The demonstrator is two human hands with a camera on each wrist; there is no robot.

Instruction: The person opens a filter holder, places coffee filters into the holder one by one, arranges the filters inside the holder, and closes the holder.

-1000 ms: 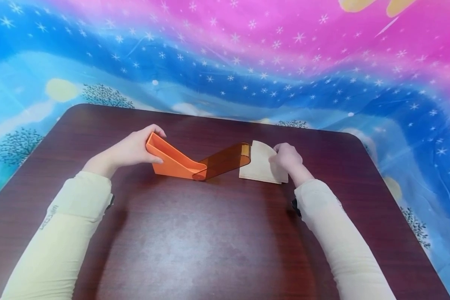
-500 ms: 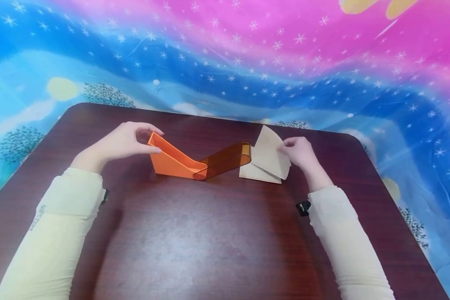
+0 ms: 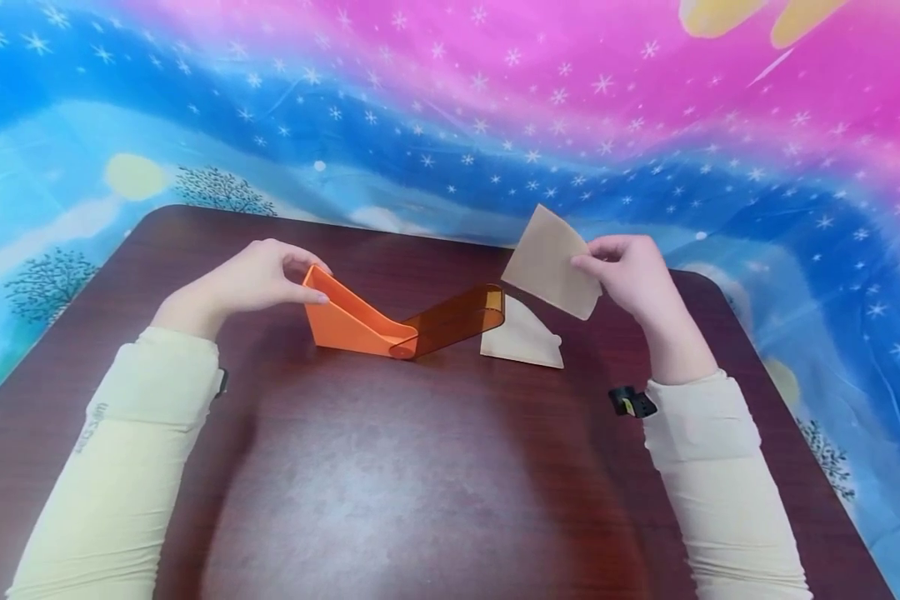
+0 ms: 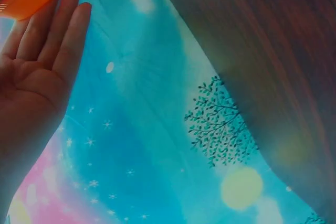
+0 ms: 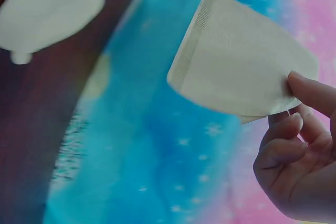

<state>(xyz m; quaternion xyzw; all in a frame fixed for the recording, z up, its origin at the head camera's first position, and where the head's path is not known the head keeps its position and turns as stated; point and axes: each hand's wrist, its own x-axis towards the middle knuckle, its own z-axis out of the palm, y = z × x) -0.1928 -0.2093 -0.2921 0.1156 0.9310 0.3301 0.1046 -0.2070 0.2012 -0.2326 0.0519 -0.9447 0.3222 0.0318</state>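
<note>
My left hand [image 3: 251, 277] holds the tall end of an orange filter box [image 3: 348, 327] on the table, thumb on the near side and fingers behind. The box's see-through brown lid [image 3: 450, 323] is swung out to the right. My right hand [image 3: 633, 271] pinches a tan paper coffee filter [image 3: 551, 262] by its edge, up off the table. In the right wrist view, a crimped seam runs along one side of that filter [image 5: 236, 56], and a small flap shows beneath it. More pale filter paper [image 3: 521, 340] lies beside the lid's end; whether it is one or several cannot be told.
The dark brown wooden table [image 3: 390, 467] has rounded far corners. Behind it hangs a blue and pink cloth [image 3: 450, 117] with snowflakes and trees. A black wrist strap piece [image 3: 632, 402] sticks out from my right cuff.
My right hand has lifted a coffee filter from the paper on the table, moving it up and slightly right. My left hand stays at the box, its grip slightly shifted.
</note>
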